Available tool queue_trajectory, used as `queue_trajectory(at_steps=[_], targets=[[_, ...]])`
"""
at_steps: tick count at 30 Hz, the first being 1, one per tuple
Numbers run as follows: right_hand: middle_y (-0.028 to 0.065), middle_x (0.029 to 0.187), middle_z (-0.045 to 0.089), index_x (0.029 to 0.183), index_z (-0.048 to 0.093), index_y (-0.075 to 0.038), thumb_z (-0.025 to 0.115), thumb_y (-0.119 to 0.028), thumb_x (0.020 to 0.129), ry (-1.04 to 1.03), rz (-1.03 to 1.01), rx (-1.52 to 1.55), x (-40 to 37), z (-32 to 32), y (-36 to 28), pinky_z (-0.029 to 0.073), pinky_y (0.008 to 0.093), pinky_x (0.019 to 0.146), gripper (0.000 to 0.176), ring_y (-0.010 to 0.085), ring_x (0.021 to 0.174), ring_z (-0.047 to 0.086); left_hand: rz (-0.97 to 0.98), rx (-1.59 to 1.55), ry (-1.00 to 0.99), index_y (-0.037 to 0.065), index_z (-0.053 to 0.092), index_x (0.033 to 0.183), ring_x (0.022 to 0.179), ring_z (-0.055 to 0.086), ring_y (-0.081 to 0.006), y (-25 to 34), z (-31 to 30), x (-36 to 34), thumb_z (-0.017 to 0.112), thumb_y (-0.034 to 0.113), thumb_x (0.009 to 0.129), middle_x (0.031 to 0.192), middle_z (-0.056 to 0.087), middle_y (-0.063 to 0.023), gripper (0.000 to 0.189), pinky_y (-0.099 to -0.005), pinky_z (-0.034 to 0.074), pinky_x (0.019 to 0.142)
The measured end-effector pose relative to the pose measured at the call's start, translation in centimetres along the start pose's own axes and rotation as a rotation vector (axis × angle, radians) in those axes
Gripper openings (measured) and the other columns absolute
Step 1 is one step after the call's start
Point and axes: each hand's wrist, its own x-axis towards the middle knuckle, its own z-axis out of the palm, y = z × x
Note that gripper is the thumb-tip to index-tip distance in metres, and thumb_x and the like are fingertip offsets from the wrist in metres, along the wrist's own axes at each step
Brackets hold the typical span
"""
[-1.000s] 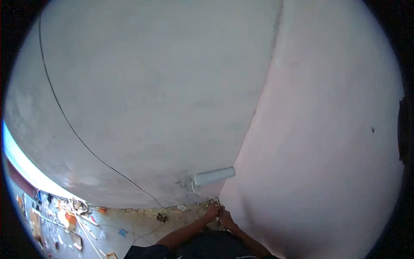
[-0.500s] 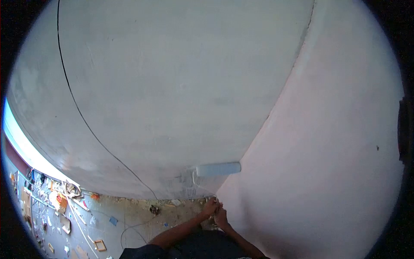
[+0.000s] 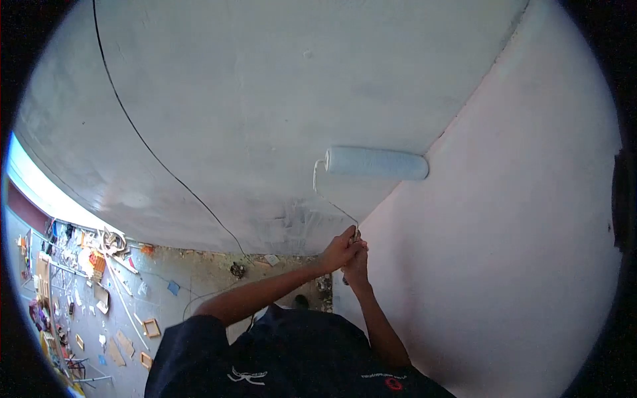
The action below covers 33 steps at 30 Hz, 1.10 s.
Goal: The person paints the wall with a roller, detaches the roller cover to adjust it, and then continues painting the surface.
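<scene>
Higher on the grey wall [image 3: 219, 119] than half a second ago, the roller [image 3: 377, 163] now sits above dark smudges [image 3: 292, 217], its right end at the corner with the pinkish wall [image 3: 517, 232]. Left grip [image 3: 340, 251] and right grip [image 3: 357, 265], touching each other, are both wrapped around its handle [image 3: 357, 234], below the bent wire [image 3: 332, 201]. Rubbish [image 3: 101, 297] litters the floor [image 3: 154, 306] to the left.
</scene>
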Motion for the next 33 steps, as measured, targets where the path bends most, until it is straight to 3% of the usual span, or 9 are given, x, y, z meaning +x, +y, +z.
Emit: queue_trajectory(at_steps=[4,7,10,12,15,18,27,30,33], targets=[[0.0059,0.091,0.048,0.106,0.042,-0.003,0.039,-0.024,0.090,-0.003,0.124,-0.487,-2.2,-2.7,5.6,0.044,0.0292,0.069,0.027,0.0137,0.081,0.050,-0.048,0.252,-0.113,-0.001,0.042,0.091,0.066,0.055,-0.0263,-7.2,0.1,-2.5,0.050,0.026,0.083,0.082,0.053,-0.0207,0.029,-0.0403,0.041,0.058],[0.0079,0.096,0.049,0.108,0.042,-0.002,0.040,-0.026,0.090,-0.059,0.161,-0.147,-3.7,-7.8,16.2,0.044,0.0328,0.074,0.030,0.0166,0.087,0.050,-0.298,0.194,-0.141,-0.002,0.044,0.094,0.069,0.054,-0.0256,-10.6,0.5,-4.7,0.050,0.029,0.083,0.083,0.051,-0.0198,0.033,-0.0409,0.041,0.060],[0.0064,0.093,0.048,0.106,0.044,-0.003,0.047,-0.026,0.086,-0.013,0.117,-0.282,-4.9,-6.4,16.3,0.042,0.0316,0.069,0.030,0.0158,0.084,0.048,-0.494,0.258,-0.157,-0.002,0.045,0.094,0.067,0.053,-0.0244,-14.3,1.0,-5.6,0.052,0.030,0.082,0.077,0.050,-0.0164,0.035,-0.0397,0.041,0.059],[0.0008,0.068,0.047,0.088,0.047,-0.005,0.052,-0.017,0.083,0.044,0.020,-0.260,-5.4,-5.4,15.9,0.040,0.0286,0.050,0.015,0.0105,0.058,0.047,-0.471,0.273,-0.058,-0.001,0.045,0.092,0.064,0.052,-0.0227,-15.6,1.5,-6.5,0.053,0.029,0.081,0.073,0.050,-0.0135,0.033,-0.0383,0.042,0.056],[0.0040,0.076,0.052,0.090,0.048,-0.002,0.050,-0.018,0.082,-0.017,0.070,-0.276,-5.3,-8.0,20.4,0.043,0.0305,0.058,0.018,0.0141,0.068,0.051,-0.726,0.011,-0.121,0.001,0.044,0.087,0.062,0.052,-0.0200,-18.9,1.4,-6.7,0.055,0.027,0.080,0.067,0.048,-0.0096,0.029,-0.0363,0.042,0.053],[0.0097,0.084,0.055,0.091,0.049,0.000,0.049,-0.020,0.083,-0.018,0.073,-0.828,-5.4,-9.3,21.4,0.044,0.0333,0.063,0.022,0.0203,0.077,0.054,-0.619,-0.085,-0.154,0.001,0.044,0.085,0.059,0.050,-0.0169,-17.5,0.9,-7.7,0.055,0.026,0.081,0.067,0.048,-0.0080,0.028,-0.0336,0.041,0.051],[0.0176,0.086,0.056,0.096,0.049,0.001,0.048,-0.023,0.083,0.081,0.142,-0.919,-6.0,-6.7,16.4,0.044,0.0368,0.067,0.028,0.0301,0.079,0.056,-0.415,-0.089,0.042,0.001,0.045,0.086,0.066,0.048,-0.0138,-13.6,2.2,-8.0,0.053,0.028,0.082,0.071,0.050,-0.0067,0.029,-0.0304,0.041,0.058],[0.0177,0.084,0.055,0.096,0.050,0.001,0.047,-0.025,0.084,0.103,-0.117,-0.857,-6.5,-9.1,20.4,0.043,0.0369,0.067,0.029,0.0317,0.078,0.055,-0.546,-0.170,-0.096,0.000,0.046,0.089,0.070,0.050,-0.0157,-16.7,2.1,-8.0,0.054,0.029,0.082,0.074,0.051,-0.0083,0.031,-0.0317,0.043,0.060],[0.0217,0.082,0.055,0.105,0.043,0.005,0.037,-0.030,0.087,0.027,-0.020,-0.849,-6.4,-7.6,17.1,0.044,0.0412,0.062,0.039,0.0362,0.073,0.055,-0.483,0.022,-0.127,0.000,0.047,0.091,0.070,0.051,-0.0181,-22.2,2.2,-8.1,0.055,0.030,0.081,0.076,0.052,-0.0099,0.033,-0.0326,0.044,0.060]])
